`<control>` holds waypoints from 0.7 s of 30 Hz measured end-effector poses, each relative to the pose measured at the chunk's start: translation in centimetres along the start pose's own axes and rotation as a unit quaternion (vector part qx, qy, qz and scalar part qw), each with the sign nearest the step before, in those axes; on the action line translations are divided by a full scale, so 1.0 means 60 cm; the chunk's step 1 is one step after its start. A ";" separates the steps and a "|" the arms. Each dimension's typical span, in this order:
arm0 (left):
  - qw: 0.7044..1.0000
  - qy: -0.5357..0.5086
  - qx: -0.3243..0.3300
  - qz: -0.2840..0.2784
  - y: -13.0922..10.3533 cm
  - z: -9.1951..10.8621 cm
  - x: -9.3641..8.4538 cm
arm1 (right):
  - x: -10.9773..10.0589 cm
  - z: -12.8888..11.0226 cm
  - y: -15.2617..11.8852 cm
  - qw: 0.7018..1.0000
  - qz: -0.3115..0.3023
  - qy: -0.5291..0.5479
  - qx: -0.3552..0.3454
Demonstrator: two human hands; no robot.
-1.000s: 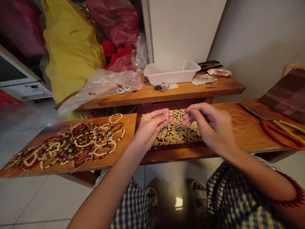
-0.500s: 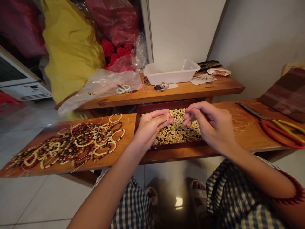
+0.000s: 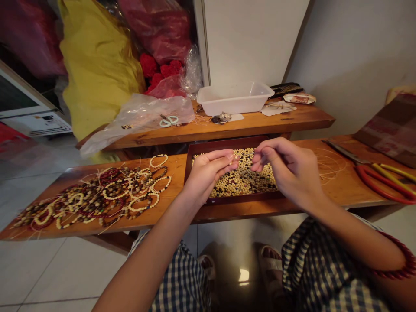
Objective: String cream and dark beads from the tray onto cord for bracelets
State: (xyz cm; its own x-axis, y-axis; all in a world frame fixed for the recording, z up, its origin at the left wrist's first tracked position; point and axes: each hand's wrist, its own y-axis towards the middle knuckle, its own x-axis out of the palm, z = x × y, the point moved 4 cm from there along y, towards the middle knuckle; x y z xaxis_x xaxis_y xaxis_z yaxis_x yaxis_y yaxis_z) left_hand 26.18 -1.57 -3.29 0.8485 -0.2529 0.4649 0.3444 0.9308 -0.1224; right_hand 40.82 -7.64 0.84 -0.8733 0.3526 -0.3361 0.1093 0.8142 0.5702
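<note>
Above a dark red tray [image 3: 242, 199] of small loose beads [image 3: 242, 180], mostly cream with some black, I hold both hands facing each other. My left hand [image 3: 206, 173] is closed, pinching a cream bead or two [image 3: 231, 163] between thumb and fingertips. A short gap to the right, my right hand [image 3: 289, 173] is closed in a pinch with its fingers curled. Whatever it grips, perhaps something thin, is too small to make out. Beaded bracelets [image 3: 107, 195] in cream, brown and dark red lie heaped on the bench to the left, with loose cord ends sticking out.
Large scissors [image 3: 360, 161] with red and yellow handles lie right of the tray, near coiled thin cord [image 3: 331, 167] and a taped cardboard box [image 3: 390, 130]. The rear bench [image 3: 269, 122] holds a white plastic container [image 3: 234, 102], small pale-handled scissors [image 3: 169, 121] and a clear plastic bag [image 3: 139, 115].
Both hands stay almost in place, with only slight finger movement. The whole view has shifted a few pixels. Bracelets and tray look the same.
</note>
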 end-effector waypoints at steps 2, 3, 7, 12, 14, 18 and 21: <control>1.000 0.007 0.001 -0.007 -0.001 -0.001 0.000 | 0.000 0.001 0.000 1.000 -0.007 0.002 0.003; 1.000 0.012 0.000 -0.012 -0.001 -0.001 0.001 | 0.000 0.002 0.000 1.000 -0.011 0.004 0.007; 0.999 0.038 -0.017 -0.028 -0.005 0.000 0.005 | 0.003 0.008 0.001 0.999 -0.042 0.007 0.024; 0.998 0.061 -0.010 0.003 -0.006 0.012 0.002 | 0.001 0.016 0.007 0.992 -0.096 -0.081 0.022; 0.998 0.068 -0.001 0.007 -0.006 0.016 0.001 | 0.001 0.018 0.010 0.983 -0.127 -0.130 -0.001; 0.998 0.068 0.014 0.001 -0.006 0.018 0.000 | 0.001 0.024 0.011 0.978 -0.156 -0.142 0.002; 0.998 0.058 0.020 -0.003 -0.006 0.019 0.001 | -0.001 0.027 0.010 0.983 -0.137 -0.116 0.026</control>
State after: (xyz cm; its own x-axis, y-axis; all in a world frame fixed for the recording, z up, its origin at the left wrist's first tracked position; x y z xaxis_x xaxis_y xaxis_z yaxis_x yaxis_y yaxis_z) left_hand 25.66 -1.61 -2.23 0.8885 -0.2844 0.3602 0.3346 0.9386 -0.0841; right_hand 41.71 -6.41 -0.03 -0.7421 0.2083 -0.6371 -0.0844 0.9139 0.3971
